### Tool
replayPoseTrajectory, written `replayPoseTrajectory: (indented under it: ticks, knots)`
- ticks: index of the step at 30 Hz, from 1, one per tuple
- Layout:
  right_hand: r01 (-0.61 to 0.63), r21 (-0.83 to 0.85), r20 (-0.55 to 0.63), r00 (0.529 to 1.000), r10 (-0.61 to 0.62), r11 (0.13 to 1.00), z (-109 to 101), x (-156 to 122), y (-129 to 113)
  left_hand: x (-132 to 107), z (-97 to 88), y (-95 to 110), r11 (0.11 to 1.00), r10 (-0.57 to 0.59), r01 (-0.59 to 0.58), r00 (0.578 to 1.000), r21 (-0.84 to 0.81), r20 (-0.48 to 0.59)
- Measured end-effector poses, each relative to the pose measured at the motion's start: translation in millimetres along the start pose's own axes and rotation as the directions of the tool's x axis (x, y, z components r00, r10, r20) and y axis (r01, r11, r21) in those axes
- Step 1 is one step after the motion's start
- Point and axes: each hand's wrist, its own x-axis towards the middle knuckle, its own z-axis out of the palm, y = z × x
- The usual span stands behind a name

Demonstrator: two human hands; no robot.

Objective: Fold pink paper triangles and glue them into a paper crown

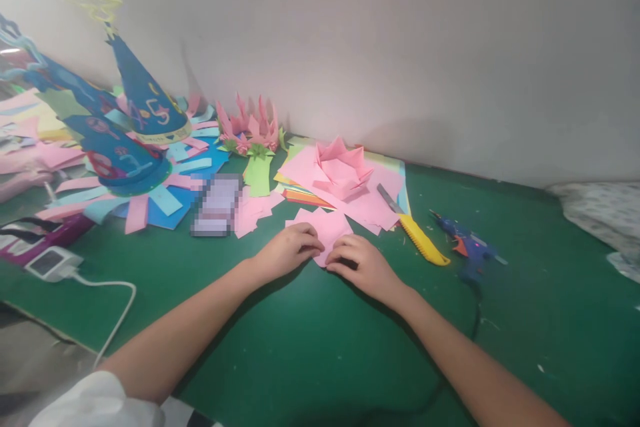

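Observation:
A pink sheet of paper (329, 230) lies on the green tabletop with one corner toward me. My left hand (286, 250) has its bent fingers closed on the left edge near that corner. On the opposite edge, my right hand (369, 268) pinches the paper with thumb and fingers, which partly hide it. Just beyond are more pink sheets and a folded pink paper flower (343, 165). A pink paper crown (249, 125) with green leaves stands farther left.
To the right lie a yellow box cutter (423, 240), its blade out, and a blue glue gun (470, 250) with a dark cord. On the left are blue cone hats (145, 97), a phone (217, 205) and a white charger (54, 263) with its cable. A wall (400, 47) rises behind.

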Motion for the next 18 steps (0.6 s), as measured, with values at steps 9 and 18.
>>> replayPoseTrajectory:
  ticks: [9,18]
  knots:
    - [-0.152,-0.01,-0.011,0.988,0.152,0.988,0,10,-6,-1,-4.7,5,0.996,-0.086,0.085,0.996,-0.014,-0.016]
    - [-0.213,-0.139,-0.042,0.977,0.209,0.967,10,12,-8,-1,-6.3,6,0.986,-0.139,0.14,0.99,-0.086,0.012]
